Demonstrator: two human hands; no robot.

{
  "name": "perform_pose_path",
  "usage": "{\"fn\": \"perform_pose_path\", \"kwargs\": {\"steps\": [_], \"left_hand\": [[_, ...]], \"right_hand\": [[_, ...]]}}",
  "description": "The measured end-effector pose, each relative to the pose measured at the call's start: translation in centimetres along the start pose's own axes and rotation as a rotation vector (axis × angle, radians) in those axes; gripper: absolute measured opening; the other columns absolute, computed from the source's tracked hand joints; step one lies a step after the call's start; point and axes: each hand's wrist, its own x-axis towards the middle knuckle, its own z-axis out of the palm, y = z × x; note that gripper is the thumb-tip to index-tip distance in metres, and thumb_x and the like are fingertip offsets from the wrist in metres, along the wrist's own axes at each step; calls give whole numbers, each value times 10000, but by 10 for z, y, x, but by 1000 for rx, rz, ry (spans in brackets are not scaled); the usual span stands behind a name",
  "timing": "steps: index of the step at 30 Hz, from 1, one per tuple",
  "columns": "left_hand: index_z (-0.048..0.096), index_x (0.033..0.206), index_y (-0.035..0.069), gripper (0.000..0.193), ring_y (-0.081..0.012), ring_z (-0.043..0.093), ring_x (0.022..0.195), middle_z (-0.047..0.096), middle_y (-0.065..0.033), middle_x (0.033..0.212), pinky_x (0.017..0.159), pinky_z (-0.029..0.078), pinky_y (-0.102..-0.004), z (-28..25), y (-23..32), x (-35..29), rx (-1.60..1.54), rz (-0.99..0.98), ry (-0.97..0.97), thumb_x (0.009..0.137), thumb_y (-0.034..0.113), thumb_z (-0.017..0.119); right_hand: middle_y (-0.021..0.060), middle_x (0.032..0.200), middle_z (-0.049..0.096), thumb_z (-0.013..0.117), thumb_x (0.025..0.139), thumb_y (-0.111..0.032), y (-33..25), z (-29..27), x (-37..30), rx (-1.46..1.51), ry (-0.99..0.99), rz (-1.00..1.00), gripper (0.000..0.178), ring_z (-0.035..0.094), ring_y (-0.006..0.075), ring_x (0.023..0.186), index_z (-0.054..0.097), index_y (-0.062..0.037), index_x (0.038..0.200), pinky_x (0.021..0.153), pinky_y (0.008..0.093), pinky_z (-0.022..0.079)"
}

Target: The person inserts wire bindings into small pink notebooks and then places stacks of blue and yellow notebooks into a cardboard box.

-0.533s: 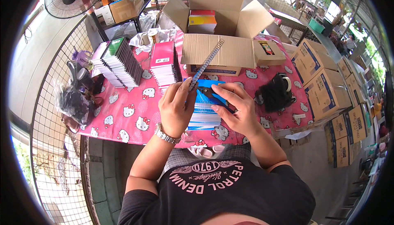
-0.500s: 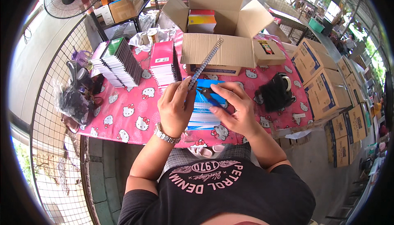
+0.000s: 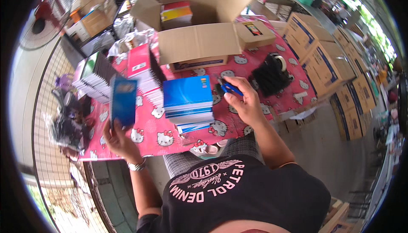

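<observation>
On the left, my left hand (image 3: 121,141) is closed on the lower end of a blue notebook (image 3: 123,103), which is held upright and slightly blurred over the table. My right hand (image 3: 246,103) grips small blue-handled pliers (image 3: 230,89), their dark jaws pointing left. Between the hands stands a stack of blue notebooks (image 3: 187,92), its top cover lying flat. The pliers are just right of this stack, apart from it.
Pink notebooks (image 3: 139,61) and green spiral-bound ones (image 3: 94,69) stand stacked at the left. Behind the blue stack is an open carton (image 3: 197,44). A bundle of black coils (image 3: 272,75) lies right, near closed cartons (image 3: 327,65). A patterned pink cloth (image 3: 148,146) covers the table.
My left hand has moved left and now holds the blue notebook there; the coil that rose from it no longer shows. The pliers have moved off the stack. The view has shifted.
</observation>
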Motion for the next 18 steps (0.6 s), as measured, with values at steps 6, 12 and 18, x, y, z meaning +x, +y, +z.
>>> {"fn": "perform_pose_path", "kwargs": {"steps": [6, 12, 18], "left_hand": [[619, 1099, 33, 311, -328, 642, 925, 653, -162, 1027, 826, 511, -437, -144, -163, -55, 1084, -438, -127, 836, 169, 714], [636, 1106, 72, 350, -361, 517, 1208, 558, -144, 1304, 1040, 389, -478, -54, -108, -6, 970, 363, -281, 769, 82, 732], [658, 1068, 76, 280, -308, 594, 1061, 649, -97, 1136, 895, 500, -426, 91, 65, -21, 470, 818, -1015, 797, 111, 721]], "right_hand": [[138, 1000, 627, 804, 726, -239, 181, 27, -115, -700, -192, 132, 335, 589, 365, 1019, 650, -90, 983, 843, 463, 485], [174, 968, 626, 707, 850, -237, 237, -22, -36, -852, 199, 412, 237, 597, 377, 973, 646, -63, 999, 830, 475, 484], [177, 981, 704, 689, 843, -181, 250, -40, -22, -950, -92, 537, 218, 667, 365, 958, 689, -44, 1013, 832, 467, 532]]}}
